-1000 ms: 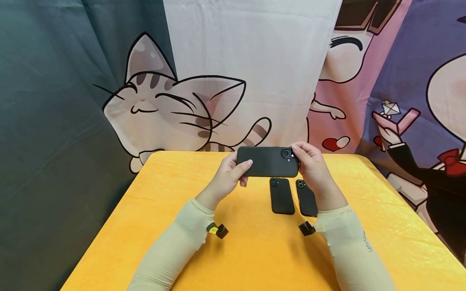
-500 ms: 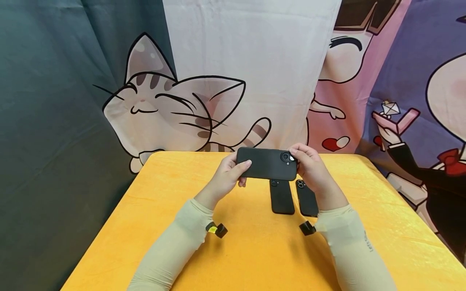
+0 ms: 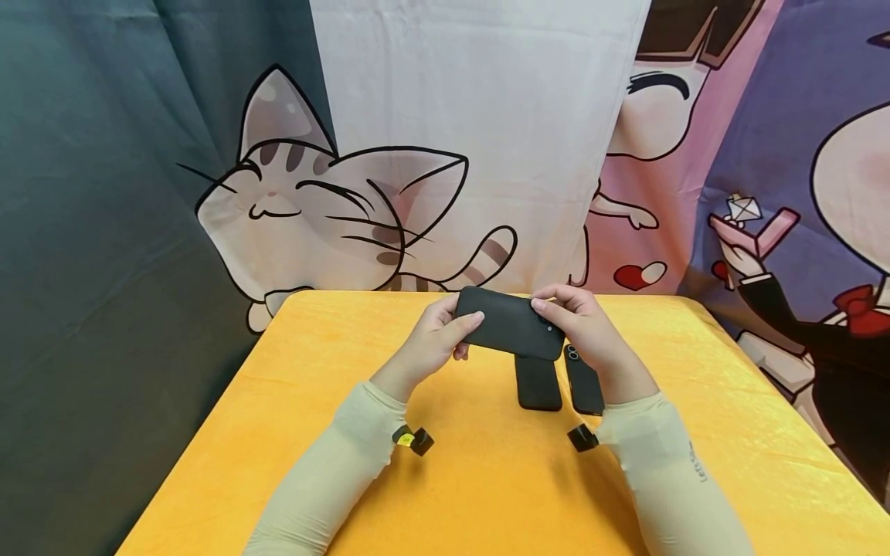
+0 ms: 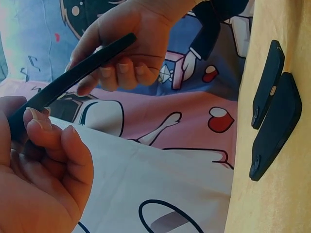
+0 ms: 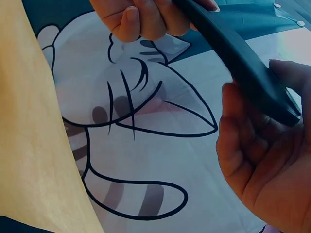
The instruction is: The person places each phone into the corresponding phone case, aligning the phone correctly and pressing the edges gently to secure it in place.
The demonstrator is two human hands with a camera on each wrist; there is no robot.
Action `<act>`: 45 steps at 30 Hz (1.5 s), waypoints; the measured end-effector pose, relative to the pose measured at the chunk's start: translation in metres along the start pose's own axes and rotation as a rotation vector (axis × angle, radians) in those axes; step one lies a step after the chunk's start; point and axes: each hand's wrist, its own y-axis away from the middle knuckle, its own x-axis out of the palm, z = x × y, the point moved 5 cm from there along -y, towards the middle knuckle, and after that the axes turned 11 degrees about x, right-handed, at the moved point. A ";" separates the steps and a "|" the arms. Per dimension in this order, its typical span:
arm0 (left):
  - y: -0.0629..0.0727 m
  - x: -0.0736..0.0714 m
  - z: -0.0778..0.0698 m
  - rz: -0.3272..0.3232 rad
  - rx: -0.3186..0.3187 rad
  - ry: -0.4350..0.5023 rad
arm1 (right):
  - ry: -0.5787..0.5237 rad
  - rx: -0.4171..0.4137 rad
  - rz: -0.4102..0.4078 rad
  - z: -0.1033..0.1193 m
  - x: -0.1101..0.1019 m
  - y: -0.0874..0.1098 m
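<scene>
A black phone [image 3: 509, 323] is held above the table, its back with the camera lenses turned toward the head view and its right end tipped lower. My left hand [image 3: 433, 340] grips its left end, thumb across the back. At the right end my right hand [image 3: 582, 328] pinches it, the thumb lying on the back near the upper corner and partly hiding the camera. Seen edge-on in the left wrist view, the phone [image 4: 73, 80] is a thin slab between both hands. Its front is hidden from the head view.
Two more black phones, a left one [image 3: 538, 384] and a right one [image 3: 585, 386], lie back up on the yellow-covered table [image 3: 480, 494], below the held one. A printed cartoon curtain [image 3: 487, 100] hangs behind the table's far edge.
The phone has tilted, its right end dropping from nearly level. My right hand has shifted slightly left and down, its thumb sliding farther over the camera. My left hand keeps its grip.
</scene>
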 end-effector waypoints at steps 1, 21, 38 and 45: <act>0.000 0.000 0.001 0.003 -0.001 -0.005 | 0.010 -0.005 -0.002 0.000 0.000 0.000; -0.001 -0.002 -0.001 -0.034 -0.038 0.037 | -0.120 0.017 0.189 -0.002 0.014 0.000; 0.002 0.005 -0.002 0.104 -0.080 0.112 | -0.004 0.104 0.473 -0.003 0.030 0.006; 0.001 0.004 0.000 0.080 -0.098 0.099 | 0.110 0.088 0.384 -0.001 0.032 0.005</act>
